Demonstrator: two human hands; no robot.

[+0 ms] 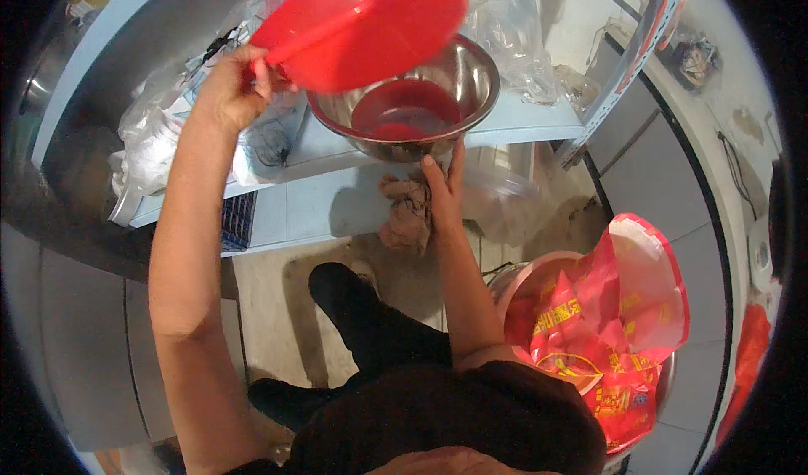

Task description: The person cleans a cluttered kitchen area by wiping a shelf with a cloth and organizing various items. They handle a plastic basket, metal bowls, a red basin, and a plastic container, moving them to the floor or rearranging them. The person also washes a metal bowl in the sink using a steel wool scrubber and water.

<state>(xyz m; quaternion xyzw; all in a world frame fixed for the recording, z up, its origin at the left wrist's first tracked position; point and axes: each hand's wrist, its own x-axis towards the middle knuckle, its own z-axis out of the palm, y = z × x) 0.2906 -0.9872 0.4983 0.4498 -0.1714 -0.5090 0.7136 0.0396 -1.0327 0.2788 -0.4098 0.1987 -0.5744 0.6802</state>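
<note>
My left hand (236, 88) grips the near-left edge of a red plastic basin (362, 29), which is tilted and held up over the shelf. Just below the basin is a stainless steel mixing bowl (480, 109) whose shiny inside shows red. At the bowl's near side, my right hand (444, 185) holds it, with the thumb against the outer wall and the other fingers partly hidden. A crumpled brown cloth (406, 214) hangs beside the right hand; whether the fingers also hold it is not clear.
The pale blue shelf (539, 126) carries clear plastic bags (509, 37) at right and white bundles (156, 130) at left. A blue crate (238, 221) sits on the lower level. By my right side stands a container with red printed packaging (589, 332). A perforated upright (627, 75) edges the shelf.
</note>
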